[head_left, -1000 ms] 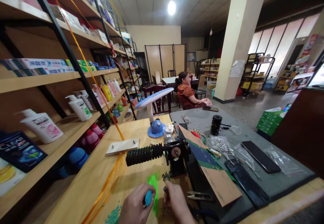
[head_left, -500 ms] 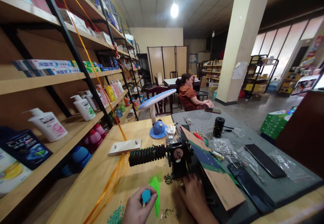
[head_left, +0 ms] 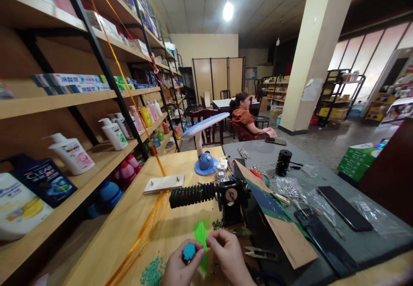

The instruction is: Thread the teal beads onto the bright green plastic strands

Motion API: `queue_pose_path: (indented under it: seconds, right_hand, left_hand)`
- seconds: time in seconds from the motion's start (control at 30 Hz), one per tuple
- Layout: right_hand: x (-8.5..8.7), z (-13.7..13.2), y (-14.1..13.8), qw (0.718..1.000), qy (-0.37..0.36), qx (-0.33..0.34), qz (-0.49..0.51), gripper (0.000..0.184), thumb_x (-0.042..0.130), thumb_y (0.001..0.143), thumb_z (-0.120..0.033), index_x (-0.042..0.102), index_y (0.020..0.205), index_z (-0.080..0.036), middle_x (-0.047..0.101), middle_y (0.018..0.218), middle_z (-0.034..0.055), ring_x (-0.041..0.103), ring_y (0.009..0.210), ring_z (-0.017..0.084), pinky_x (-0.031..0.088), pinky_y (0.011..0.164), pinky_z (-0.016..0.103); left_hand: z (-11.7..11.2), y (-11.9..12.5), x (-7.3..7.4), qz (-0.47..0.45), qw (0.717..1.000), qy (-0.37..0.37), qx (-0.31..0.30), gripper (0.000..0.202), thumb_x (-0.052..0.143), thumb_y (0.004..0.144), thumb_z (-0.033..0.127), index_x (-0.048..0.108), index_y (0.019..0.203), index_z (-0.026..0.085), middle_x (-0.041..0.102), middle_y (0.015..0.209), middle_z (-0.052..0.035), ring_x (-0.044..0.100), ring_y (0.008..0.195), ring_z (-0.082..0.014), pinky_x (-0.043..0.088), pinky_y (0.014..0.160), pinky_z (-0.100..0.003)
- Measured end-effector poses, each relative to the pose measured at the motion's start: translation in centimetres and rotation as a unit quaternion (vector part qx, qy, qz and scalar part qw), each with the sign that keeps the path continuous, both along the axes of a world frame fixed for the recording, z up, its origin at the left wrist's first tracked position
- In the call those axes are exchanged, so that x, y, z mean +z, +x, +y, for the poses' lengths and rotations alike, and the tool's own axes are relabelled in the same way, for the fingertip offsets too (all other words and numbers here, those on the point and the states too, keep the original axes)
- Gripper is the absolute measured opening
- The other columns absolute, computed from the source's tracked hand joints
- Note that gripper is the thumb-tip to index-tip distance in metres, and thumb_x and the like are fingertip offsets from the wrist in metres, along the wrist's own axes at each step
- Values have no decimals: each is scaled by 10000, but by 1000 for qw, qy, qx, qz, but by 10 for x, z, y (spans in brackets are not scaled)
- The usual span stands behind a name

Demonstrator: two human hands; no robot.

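My left hand (head_left: 181,265) is closed around a small bright-blue, rough-topped piece (head_left: 189,250) with a dark lower part; what it is exactly I cannot make out. Close beside it, my right hand (head_left: 229,256) has thumb and forefinger pinched together, almost touching the left fingertips. Anything between those fingers is too small to tell. Under and behind both hands lies a bundle of bright green fibres (head_left: 200,231). Small teal beads (head_left: 152,270) are heaped to the left of my left hand. Metal thread snips (head_left: 262,253) lie to the right of my right hand.
Ahead stands a black clamp (head_left: 231,200) with a ridged black rod (head_left: 192,194). Orange threads (head_left: 142,230) run down past a white plate (head_left: 164,183). A blue lamp (head_left: 205,164), a cardboard strip (head_left: 292,243) and a phone (head_left: 344,208) occupy the table. Shelves line the left; a person (head_left: 247,122) sits beyond.
My right hand has come from beside the black clamp's base to my left hand, now pinching. The snips have come into view. The left hand still holds the blue piece; the view has shifted slightly.
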State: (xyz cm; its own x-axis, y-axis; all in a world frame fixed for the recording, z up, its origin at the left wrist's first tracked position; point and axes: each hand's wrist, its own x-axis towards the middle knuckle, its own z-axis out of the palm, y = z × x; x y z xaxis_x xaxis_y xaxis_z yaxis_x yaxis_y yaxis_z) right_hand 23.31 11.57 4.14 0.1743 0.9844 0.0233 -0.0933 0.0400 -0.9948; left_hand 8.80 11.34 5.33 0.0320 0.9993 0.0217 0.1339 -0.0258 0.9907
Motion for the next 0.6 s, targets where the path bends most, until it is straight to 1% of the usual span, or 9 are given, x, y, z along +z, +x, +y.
queue_pose_path:
  seconds: [0.07,0.13,0.17,0.23,0.27,0.33,0.43,0.5,0.6]
  right_hand:
    - [4,0,3,1000,-1,22,5,586,727,679,-699,735,717,-114,699,727,98,620,742,216,466,709,281]
    - [5,-1,5,998,-19,40,36,662,720,663,-740,766,883,-117,733,855,125,657,859,247,484,799,302]
    - [4,-2,4,997,-34,43,57,719,723,639,-762,761,965,-122,737,901,131,662,888,253,489,800,301]
    - [-3,-2,1,993,-66,45,89,804,738,585,-789,738,1051,-134,732,936,133,661,864,244,491,702,276]
    - [-8,-2,-2,991,-76,49,96,808,748,561,-793,738,1031,-136,726,919,128,652,819,232,471,628,257]
    - [-21,-2,-10,990,-78,56,100,757,767,534,-787,740,920,-137,706,842,105,614,714,194,407,527,228]
    - [-34,1,-21,989,-72,50,117,670,791,535,-755,697,761,-132,631,674,41,514,570,118,356,489,208]
    - [-34,4,-25,985,-79,44,144,637,810,543,-723,655,720,-131,607,647,20,493,548,97,360,489,195]
    - [-24,6,-24,977,-88,56,185,624,813,567,-699,593,742,-141,648,720,38,577,619,122,399,495,179]
  left_hand:
    - [0,0,-1,-18,1000,-9,-1,577,775,619,697,676,722,138,595,646,-15,521,626,-155,427,609,-228]
    - [0,-1,-4,-39,999,-24,8,573,784,618,688,676,732,137,561,624,2,490,607,-138,412,600,-221]
    - [0,-1,-6,-51,998,-35,13,572,788,618,685,674,744,138,539,607,13,473,591,-129,400,586,-217]
    - [0,0,-12,-75,995,-61,19,572,799,615,675,667,769,140,487,570,36,436,549,-112,361,541,-209]
    - [0,0,-15,-87,993,-72,19,576,804,609,673,659,770,139,467,556,44,421,531,-105,338,520,-204]
    - [0,0,-20,-109,990,-82,19,579,817,598,666,641,762,139,459,557,47,413,522,-97,308,499,-197]
    - [-1,-1,-23,-142,986,-88,21,560,854,585,618,628,766,138,496,594,38,427,545,-87,302,502,-182]
    - [-2,-4,-22,-175,979,-99,20,544,872,586,581,630,784,135,516,613,32,426,555,-74,294,508,-165]
    - [-2,-12,-18,-242,958,-152,-5,493,842,647,549,639,796,126,533,612,14,391,532,-56,207,467,-145]
